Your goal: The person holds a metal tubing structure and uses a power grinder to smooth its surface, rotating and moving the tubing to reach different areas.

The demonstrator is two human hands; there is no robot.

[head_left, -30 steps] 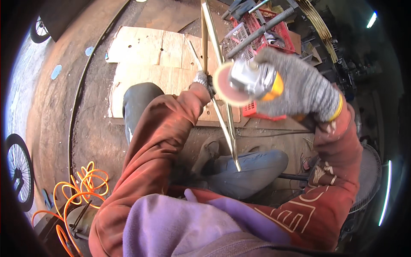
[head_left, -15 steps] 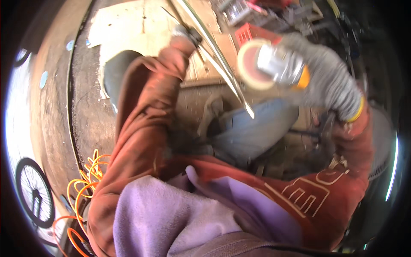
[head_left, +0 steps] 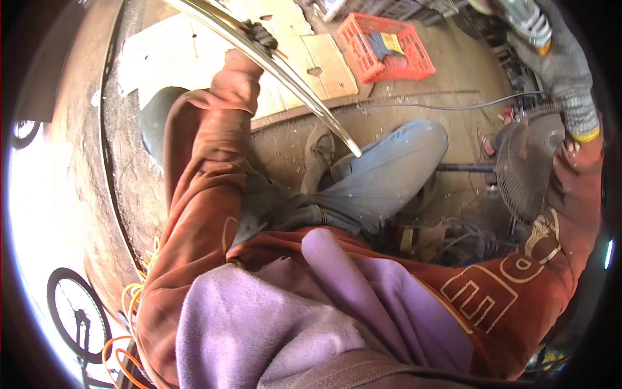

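Long shiny metal tubes [head_left: 291, 83] run slantwise from the top edge to a tip above my bent knee. My left hand [head_left: 260, 39], in a dark glove, is closed around them on their far side, so part of the grip is hidden. Far out at the upper right, my right hand [head_left: 562, 61] wears a grey knit glove with a yellow cuff edge. Its fingers are wrapped round a silver hand-held disc sander [head_left: 530, 24], whose round pad is partly cut off by the top edge. The sander is well apart from the tubes.
Flattened cardboard [head_left: 175, 61] lies on the floor under the tubes. Beyond it stands a red plastic crate [head_left: 363, 55] with a dark and yellow item inside. A fan [head_left: 531, 162] is at right, a cable [head_left: 447, 106] crosses the floor, and an orange hose [head_left: 133, 295] coils at left.
My right hand has swung the sander up and right, away from the tubes. My left hand and the tubes have shifted left, and the red crate has come into fuller view.
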